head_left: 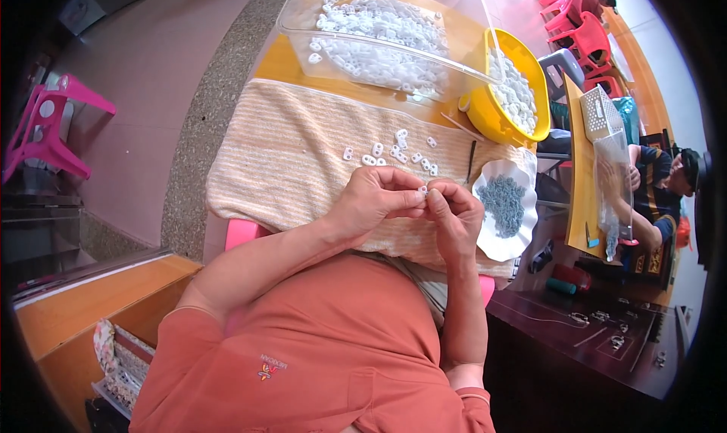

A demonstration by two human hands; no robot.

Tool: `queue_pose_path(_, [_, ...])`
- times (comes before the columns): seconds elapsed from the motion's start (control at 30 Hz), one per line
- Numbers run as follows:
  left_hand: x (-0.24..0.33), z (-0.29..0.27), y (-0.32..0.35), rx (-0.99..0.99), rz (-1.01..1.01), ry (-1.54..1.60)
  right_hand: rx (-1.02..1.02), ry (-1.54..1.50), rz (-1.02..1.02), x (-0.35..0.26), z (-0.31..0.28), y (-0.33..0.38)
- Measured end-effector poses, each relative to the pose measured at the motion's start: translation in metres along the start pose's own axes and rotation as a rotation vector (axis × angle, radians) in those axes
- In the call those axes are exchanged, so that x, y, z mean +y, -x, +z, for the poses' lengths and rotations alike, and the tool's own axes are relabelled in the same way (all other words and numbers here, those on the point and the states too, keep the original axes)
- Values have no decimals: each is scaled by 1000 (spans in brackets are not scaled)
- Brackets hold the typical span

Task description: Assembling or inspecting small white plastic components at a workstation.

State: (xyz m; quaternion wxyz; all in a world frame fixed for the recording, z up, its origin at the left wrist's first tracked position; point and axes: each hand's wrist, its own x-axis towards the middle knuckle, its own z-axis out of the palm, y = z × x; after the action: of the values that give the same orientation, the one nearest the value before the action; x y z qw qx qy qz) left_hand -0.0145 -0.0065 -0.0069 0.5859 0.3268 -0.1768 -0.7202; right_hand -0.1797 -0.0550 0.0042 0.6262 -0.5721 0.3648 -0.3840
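My left hand pinches a small white plastic piece between thumb and index finger, over the near part of the striped towel. Meeting it from the other side, my right hand has its thumb and fingertips pressed together at the piece; whatever small thing they grip is hidden. Several white plastic pieces with two holes lie loose on the towel just beyond my hands. Beside my right hand stands a white wavy-rimmed dish heaped with tiny grey parts, too small to name.
A clear plastic bin full of white pieces stands at the back, next to a yellow basin with more. A dark thin tool lies near the dish. At right, another person works at a table; a pink stool stands left.
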Motion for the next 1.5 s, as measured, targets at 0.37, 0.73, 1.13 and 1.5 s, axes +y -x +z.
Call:
queue_pose_path(0.37, [0,0,0,3,6,-13,-1,72,4,1,0,1])
queue_pose_path(0.73, [-1,-2,-1,-44,44,-67,25,-126,150,-1,2,1])
queue_pose_path(1.13, [2,1,1,-62,22,-74,15,-48,129,1,-9,-1])
queue_pose_path(1.5, [0,-1,1,-32,-5,-43,-17,36,154,-2,-13,-3])
